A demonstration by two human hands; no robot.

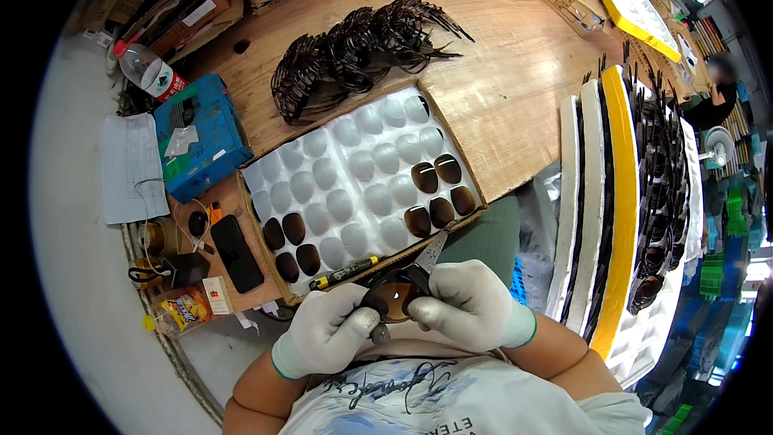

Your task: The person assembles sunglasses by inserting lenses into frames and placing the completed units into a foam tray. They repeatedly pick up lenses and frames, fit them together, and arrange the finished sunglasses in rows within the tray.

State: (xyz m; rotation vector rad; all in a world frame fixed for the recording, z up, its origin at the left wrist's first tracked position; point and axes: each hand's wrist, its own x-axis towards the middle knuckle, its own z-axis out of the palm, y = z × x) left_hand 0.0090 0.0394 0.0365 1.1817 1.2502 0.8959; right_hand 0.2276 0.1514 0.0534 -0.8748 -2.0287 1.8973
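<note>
My white-gloved left hand point(326, 326) and right hand point(475, 306) are closed on a pair of dark-framed sunglasses point(393, 296) held in front of my chest. The left pinches one side near a brown lens; the right grips the other side. From beside the right hand a grey, dotted, tapering piece point(432, 253) sticks up toward the box; its kind is unclear. Just beyond lies a cardboard box with a white moulded lens tray point(356, 201). Brown lenses point(441, 211) sit at its right and left near corners. A yellow-and-black marker point(345, 272) rests along its near edge.
Dark eyeglass frames point(354, 52) are heaped behind the box. Trays stacked on edge point(616, 209), with sunglasses, stand at right. At left are a blue box point(201, 137), a bottle point(149, 68), a phone point(237, 253) and a snack packet point(185, 308). Another person point(713, 105) is far right.
</note>
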